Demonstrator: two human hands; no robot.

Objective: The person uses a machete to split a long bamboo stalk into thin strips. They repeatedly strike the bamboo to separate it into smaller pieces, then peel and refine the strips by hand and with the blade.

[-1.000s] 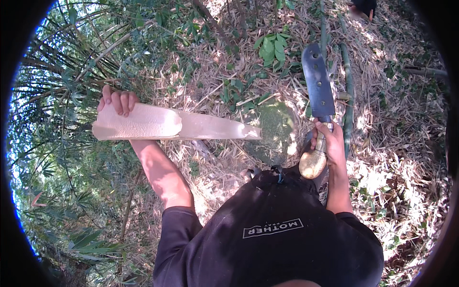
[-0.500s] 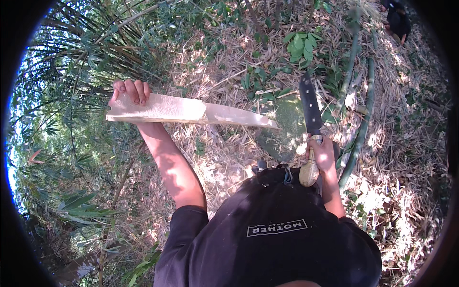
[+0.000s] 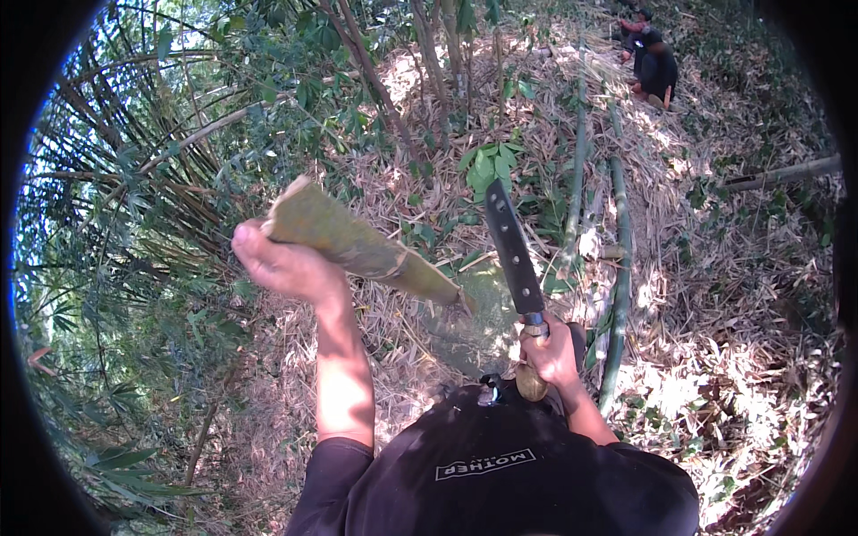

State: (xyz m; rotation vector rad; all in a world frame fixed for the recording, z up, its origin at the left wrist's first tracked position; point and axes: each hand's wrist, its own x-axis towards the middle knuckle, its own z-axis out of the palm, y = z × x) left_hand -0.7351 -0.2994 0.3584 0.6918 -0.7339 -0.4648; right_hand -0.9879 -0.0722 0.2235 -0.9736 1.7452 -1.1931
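Above the ground (image 3: 706, 295), thick with dry leaf litter, the left hand (image 3: 293, 266) has hold of a curved piece of bamboo (image 3: 357, 239), its greenish-brown outer face turned up. The hand sits at the wide end, from below and at the side, so the narrow end points free toward the right — a grip that probably bears the broader, heavier part while leaving the rest unobstructed. Its fingers seem closed on the edge, though the piece hides most of them and their exact curl cannot be told. The right hand (image 3: 556, 353) has its fingers wrapped round the handle of a broad knife (image 3: 521, 272) with a row of holes in its dark blade; the rounded butt shows below the fist. Held this way, the blade points forward, away from the person's black shirt (image 3: 527, 491), and apart from the bamboo, likely for safety and control. The narrow tip shows over a mossy, stone-like patch (image 3: 456, 344); whether they touch is unclear. Green poles (image 3: 618, 268) lie lengthwise to the right, beside the knife hand — perhaps just where they rest out of the way. Farther off, people (image 3: 658, 71) sit low.
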